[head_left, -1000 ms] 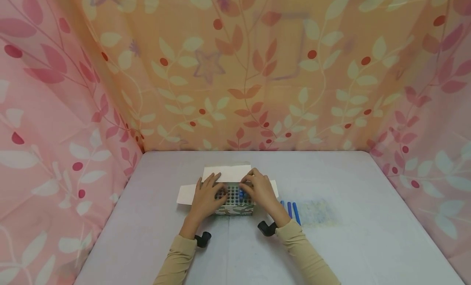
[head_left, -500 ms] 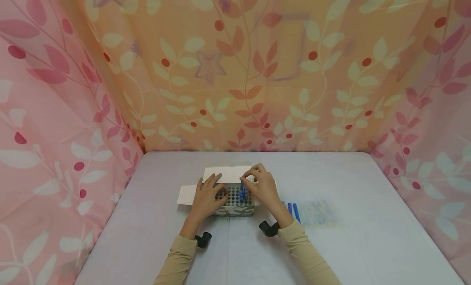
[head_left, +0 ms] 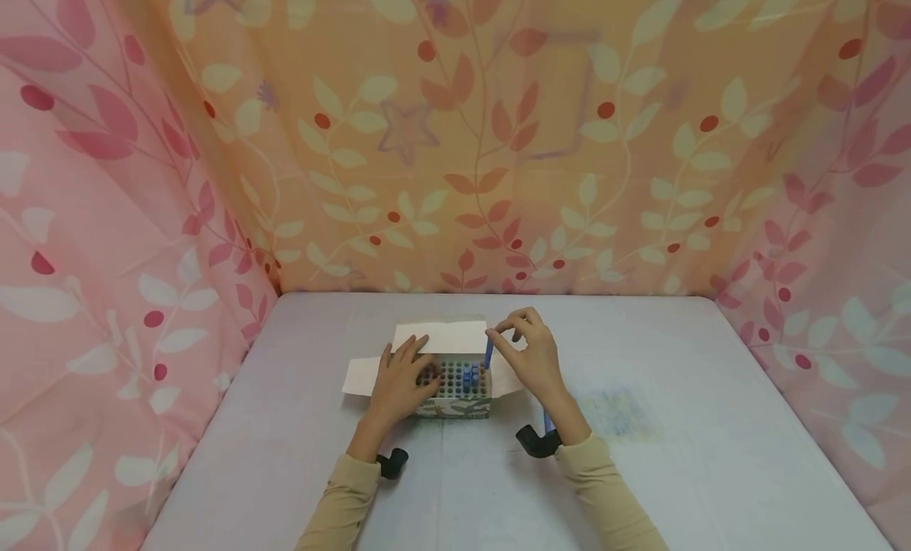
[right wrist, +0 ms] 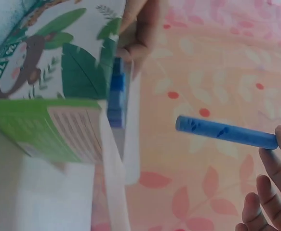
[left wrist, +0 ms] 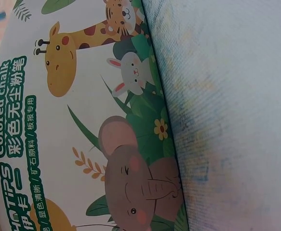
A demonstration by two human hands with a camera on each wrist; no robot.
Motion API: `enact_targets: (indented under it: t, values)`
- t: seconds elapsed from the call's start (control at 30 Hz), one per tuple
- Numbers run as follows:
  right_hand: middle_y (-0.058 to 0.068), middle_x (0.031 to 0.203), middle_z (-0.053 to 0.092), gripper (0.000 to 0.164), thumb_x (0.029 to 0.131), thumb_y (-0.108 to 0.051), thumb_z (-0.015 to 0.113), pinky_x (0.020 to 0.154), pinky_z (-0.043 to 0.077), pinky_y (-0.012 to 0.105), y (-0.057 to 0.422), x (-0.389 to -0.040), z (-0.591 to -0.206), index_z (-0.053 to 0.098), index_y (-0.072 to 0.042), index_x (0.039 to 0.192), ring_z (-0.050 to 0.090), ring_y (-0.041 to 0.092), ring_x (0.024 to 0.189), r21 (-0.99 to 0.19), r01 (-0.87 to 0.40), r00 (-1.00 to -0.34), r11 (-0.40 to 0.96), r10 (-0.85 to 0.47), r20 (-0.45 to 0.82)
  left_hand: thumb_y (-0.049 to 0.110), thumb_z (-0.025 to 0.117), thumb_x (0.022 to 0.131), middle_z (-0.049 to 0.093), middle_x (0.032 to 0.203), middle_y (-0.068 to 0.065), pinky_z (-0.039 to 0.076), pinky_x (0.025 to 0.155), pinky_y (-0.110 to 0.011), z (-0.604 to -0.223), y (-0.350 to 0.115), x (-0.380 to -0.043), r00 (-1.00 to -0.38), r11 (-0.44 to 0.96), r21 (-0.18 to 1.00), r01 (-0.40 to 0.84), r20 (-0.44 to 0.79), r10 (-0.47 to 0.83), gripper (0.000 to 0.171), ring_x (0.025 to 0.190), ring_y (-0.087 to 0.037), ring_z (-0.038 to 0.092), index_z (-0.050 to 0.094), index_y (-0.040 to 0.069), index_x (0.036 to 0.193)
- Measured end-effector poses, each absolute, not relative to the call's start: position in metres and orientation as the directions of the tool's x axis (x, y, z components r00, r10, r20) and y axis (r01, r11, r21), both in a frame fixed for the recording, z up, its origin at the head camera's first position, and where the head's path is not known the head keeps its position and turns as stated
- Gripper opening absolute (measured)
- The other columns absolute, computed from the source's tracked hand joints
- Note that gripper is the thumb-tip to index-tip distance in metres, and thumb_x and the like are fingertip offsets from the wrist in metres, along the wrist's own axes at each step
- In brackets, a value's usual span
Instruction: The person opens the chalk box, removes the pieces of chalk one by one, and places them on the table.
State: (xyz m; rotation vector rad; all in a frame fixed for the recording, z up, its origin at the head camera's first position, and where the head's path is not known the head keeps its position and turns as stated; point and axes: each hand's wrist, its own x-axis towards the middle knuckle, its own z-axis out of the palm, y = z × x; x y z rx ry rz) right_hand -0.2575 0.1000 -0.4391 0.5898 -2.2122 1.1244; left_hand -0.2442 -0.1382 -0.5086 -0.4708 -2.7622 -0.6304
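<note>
In the head view my right hand (head_left: pixel 534 357) pinches the upper end of a blue chalk stick (head_left: pixel 489 350), which points down over the back right corner of the chalk box (head_left: pixel 451 409). The right wrist view shows this blue chalk stick (right wrist: pixel 227 133) held by its end between thumb and finger, apart from the box. My left hand (head_left: pixel 402 381) rests on the left part of the box with its fingers spread. Several blue chalk sticks (head_left: pixel 470 377) stand up out of the box's holed insert, also seen as blue ends in the right wrist view.
White box flaps (head_left: pixel 441 336) lie folded out at the back and both sides. Another blue chalk stick (head_left: pixel 547 421) lies on the table (head_left: pixel 285 456), partly hidden by my right forearm. Chalk smudges (head_left: pixel 615 413) mark the cloth to the right. Floral curtains enclose the table.
My right hand has lifted the blue chalk stick up from among the standing sticks and carried it right to the box's right edge. My left hand has stayed in place.
</note>
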Motion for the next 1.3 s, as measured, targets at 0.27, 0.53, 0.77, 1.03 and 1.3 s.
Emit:
enact_targets:
  t: [0.27,0.53,0.77,1.03,1.3]
  values:
    - [-0.002,0.090,0.053,0.011,0.079,-0.023,0.074,0.062,0.041,0.026,0.127,-0.251,-0.430,0.064,-0.017,0.079,0.049,0.016,0.071,-0.618,-0.553,-0.798,0.559,-0.142,0.585,0.038,0.063,0.084,0.039,0.145,-0.004,0.008,0.114,-0.055,-0.508,-0.138,-0.245,-0.911,0.858,0.361,0.366,0.327,0.251,0.010,0.138,-0.027,0.027,0.061,0.030,0.089]
    - [-0.003,0.089,0.055,0.012,0.079,-0.023,0.073,0.066,0.041,0.027,0.160,-0.245,-0.419,0.064,-0.016,0.078,0.051,0.016,0.071,-0.638,-0.488,-0.843,0.595,-0.131,0.522,0.037,0.063,0.083,0.040,0.145,-0.004,0.008,0.114,-0.054,-0.508,-0.138,-0.245,-0.906,0.856,0.360,0.371,0.341,0.250,0.009,0.138,-0.027,0.028,0.061,0.029,0.089]
    - [-0.003,0.087,0.056,0.013,0.082,-0.027,0.071,0.068,0.041,0.030,0.190,-0.241,-0.423,0.064,-0.017,0.079,0.049,0.014,0.071,-0.617,-0.424,-0.878,0.662,-0.135,0.459,0.038,0.064,0.083,0.041,0.144,-0.004,0.011,0.113,-0.056,-0.510,-0.138,-0.244,-0.901,0.859,0.346,0.376,0.354,0.252,0.011,0.137,-0.028,0.029,0.061,0.030,0.089]
    - [0.004,0.087,0.057,0.020,0.082,-0.033,0.069,0.062,0.042,0.027,0.216,-0.235,-0.431,0.064,-0.014,0.078,0.049,0.016,0.072,-0.592,-0.317,-0.934,0.741,-0.133,0.333,0.038,0.065,0.083,0.041,0.144,-0.004,0.009,0.113,-0.056,-0.510,-0.139,-0.244,-0.897,0.855,0.350,0.383,0.362,0.254,0.011,0.137,-0.028,0.029,0.061,0.029,0.088]
    - [0.003,0.084,0.057,0.023,0.082,-0.033,0.069,0.056,0.039,0.025,0.234,-0.230,-0.441,0.067,-0.010,0.078,0.050,0.019,0.072,-0.547,-0.258,-0.958,0.796,-0.138,0.251,0.038,0.065,0.083,0.040,0.145,-0.003,0.009,0.114,-0.055,-0.509,-0.139,-0.244,-0.903,0.860,0.348,0.374,0.348,0.252,0.011,0.138,-0.027,0.028,0.061,0.029,0.089]
